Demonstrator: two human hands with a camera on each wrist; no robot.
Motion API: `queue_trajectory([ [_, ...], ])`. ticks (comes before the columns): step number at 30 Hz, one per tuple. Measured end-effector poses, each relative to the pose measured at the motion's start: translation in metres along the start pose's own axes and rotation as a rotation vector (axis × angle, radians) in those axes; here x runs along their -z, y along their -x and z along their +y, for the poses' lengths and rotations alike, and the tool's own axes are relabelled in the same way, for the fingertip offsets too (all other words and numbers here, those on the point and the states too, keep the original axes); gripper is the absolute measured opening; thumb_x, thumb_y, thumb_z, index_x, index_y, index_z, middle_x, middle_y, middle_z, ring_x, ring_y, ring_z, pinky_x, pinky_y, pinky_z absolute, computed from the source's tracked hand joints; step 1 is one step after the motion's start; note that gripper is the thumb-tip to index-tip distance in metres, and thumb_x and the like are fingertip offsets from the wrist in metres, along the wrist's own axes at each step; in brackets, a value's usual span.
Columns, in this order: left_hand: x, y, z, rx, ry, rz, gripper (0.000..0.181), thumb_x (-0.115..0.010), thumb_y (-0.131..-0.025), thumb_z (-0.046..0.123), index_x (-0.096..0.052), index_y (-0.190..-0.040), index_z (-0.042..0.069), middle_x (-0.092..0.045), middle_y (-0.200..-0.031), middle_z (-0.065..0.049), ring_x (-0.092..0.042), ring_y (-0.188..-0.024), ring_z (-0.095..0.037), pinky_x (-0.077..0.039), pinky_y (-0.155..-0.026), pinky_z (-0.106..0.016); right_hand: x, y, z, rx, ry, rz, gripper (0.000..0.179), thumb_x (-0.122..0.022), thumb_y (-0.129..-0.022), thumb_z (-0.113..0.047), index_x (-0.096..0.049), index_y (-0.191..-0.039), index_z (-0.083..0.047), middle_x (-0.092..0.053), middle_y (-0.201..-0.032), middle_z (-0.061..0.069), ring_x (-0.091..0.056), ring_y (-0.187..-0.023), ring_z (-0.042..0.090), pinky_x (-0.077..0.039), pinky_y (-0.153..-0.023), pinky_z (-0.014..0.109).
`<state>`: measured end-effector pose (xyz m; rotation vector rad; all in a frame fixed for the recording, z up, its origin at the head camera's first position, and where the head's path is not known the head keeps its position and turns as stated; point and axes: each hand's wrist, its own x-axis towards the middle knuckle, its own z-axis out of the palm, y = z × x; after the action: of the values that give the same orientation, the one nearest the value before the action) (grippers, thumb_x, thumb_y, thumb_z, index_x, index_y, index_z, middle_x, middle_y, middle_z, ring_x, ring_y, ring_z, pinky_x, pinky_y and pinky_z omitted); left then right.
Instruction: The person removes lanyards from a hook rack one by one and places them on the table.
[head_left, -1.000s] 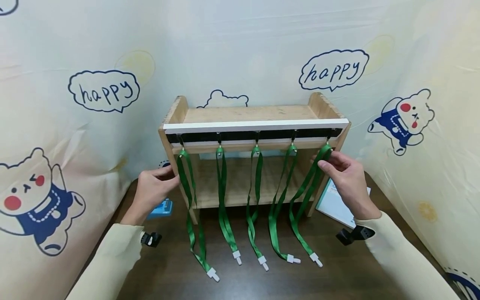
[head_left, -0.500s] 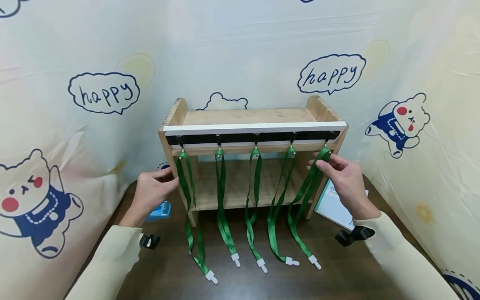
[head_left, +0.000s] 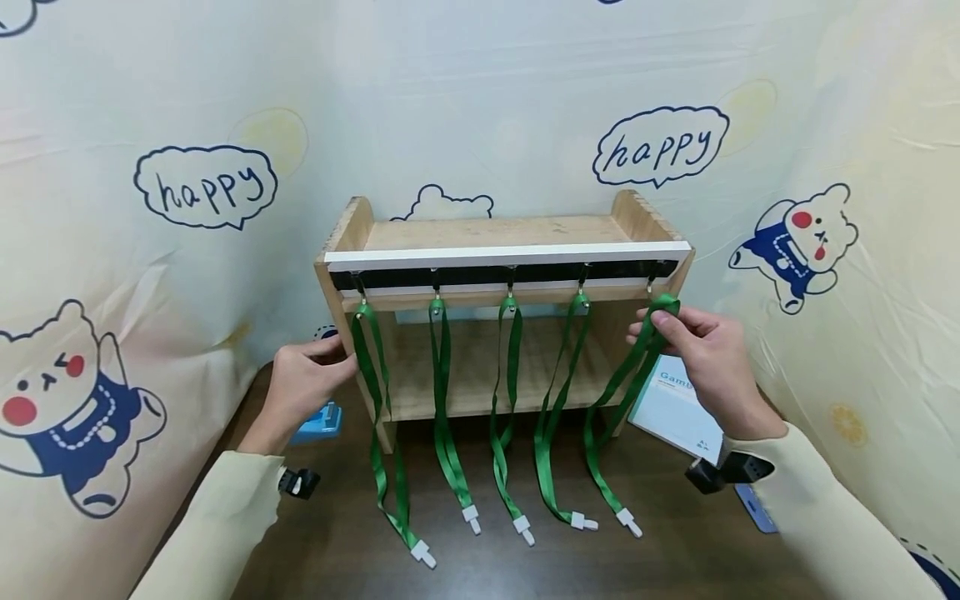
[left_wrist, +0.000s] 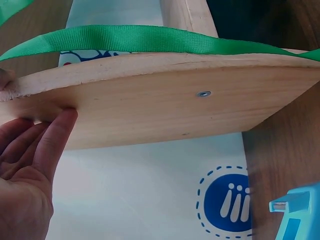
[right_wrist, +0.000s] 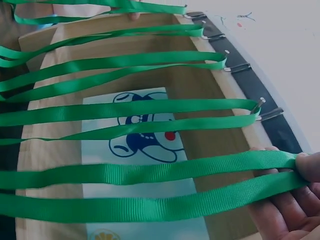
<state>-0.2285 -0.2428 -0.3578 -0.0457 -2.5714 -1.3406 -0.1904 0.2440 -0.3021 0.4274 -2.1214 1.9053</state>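
A small wooden shelf (head_left: 495, 367) stands on the table, with a black hook strip (head_left: 472, 275) across its upper front. Several green lanyards with white clips hang from the strip's hooks; one hanging lanyard (head_left: 444, 375) is second from the left. My right hand (head_left: 708, 358) pinches the top loop of the rightmost lanyard (head_left: 630, 367) between thumb and fingers, just right of and below its hook (head_left: 651, 285). In the right wrist view this loop (right_wrist: 235, 192) lies across my fingers, apart from the strip. My left hand (head_left: 307, 379) holds the shelf's left side panel (left_wrist: 150, 105), fingertips against its outer face.
A light blue booklet (head_left: 678, 408) lies right of the shelf, and a blue flat object (head_left: 756, 508) shows beside my right sleeve. Left of the shelf sits a blue plastic object (head_left: 321, 423). Printed cloth (head_left: 480, 100) surrounds the dark table (head_left: 510, 575).
My right hand has moved right with the rightmost lanyard's loop, which has come off its hook. More of the booklet and the blue flat object now show. My left hand stays on the shelf.
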Motion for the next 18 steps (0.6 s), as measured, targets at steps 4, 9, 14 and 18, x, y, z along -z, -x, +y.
queue_trajectory([
  [4, 0.0, -0.001, 0.001, -0.002, -0.003, -0.002, 0.067, -0.072, -0.089, 0.055, -0.064, -0.136, 0.009, -0.068, -0.133, -0.016, -0.069, -0.113, -0.031, -0.057, -0.078, -0.014, 0.005, 0.005, -0.011, 0.037, -0.053, -0.008, 0.032, -0.06, -0.102, -0.015, -0.066, -0.123, 0.008, -0.08, -0.1, -0.004, -0.078, -0.088, 0.011, -0.06, -0.082, 0.022],
  [9, -0.001, -0.001, 0.0, -0.003, -0.002, -0.003, 0.068, -0.072, -0.087, 0.057, -0.065, -0.136, 0.01, -0.068, -0.133, -0.014, -0.068, -0.114, -0.029, -0.057, -0.078, -0.014, 0.013, 0.008, -0.031, 0.133, -0.107, 0.011, 0.029, -0.059, -0.102, -0.008, -0.065, -0.12, 0.013, -0.08, -0.1, 0.003, -0.079, -0.087, 0.015, -0.06, -0.079, 0.026],
  [14, 0.0, -0.001, -0.001, 0.012, 0.01, -0.007, 0.066, -0.074, -0.085, 0.057, -0.067, -0.134, 0.013, -0.07, -0.13, -0.011, -0.069, -0.104, -0.007, -0.055, -0.075, -0.011, 0.022, 0.009, -0.053, 0.254, -0.209, 0.04, 0.028, -0.057, -0.1, 0.002, -0.062, -0.121, 0.019, -0.078, -0.101, 0.012, -0.079, -0.085, 0.02, -0.059, -0.079, 0.03],
  [18, 0.001, -0.001, -0.001, 0.013, 0.02, -0.011, 0.065, -0.075, -0.085, 0.057, -0.068, -0.133, 0.015, -0.072, -0.127, -0.011, -0.064, -0.092, 0.01, -0.054, -0.073, -0.011, 0.029, 0.012, -0.062, 0.281, -0.281, 0.065, 0.033, -0.058, -0.098, 0.005, -0.058, -0.127, 0.021, -0.077, -0.104, 0.016, -0.079, -0.085, 0.023, -0.058, -0.079, 0.032],
])
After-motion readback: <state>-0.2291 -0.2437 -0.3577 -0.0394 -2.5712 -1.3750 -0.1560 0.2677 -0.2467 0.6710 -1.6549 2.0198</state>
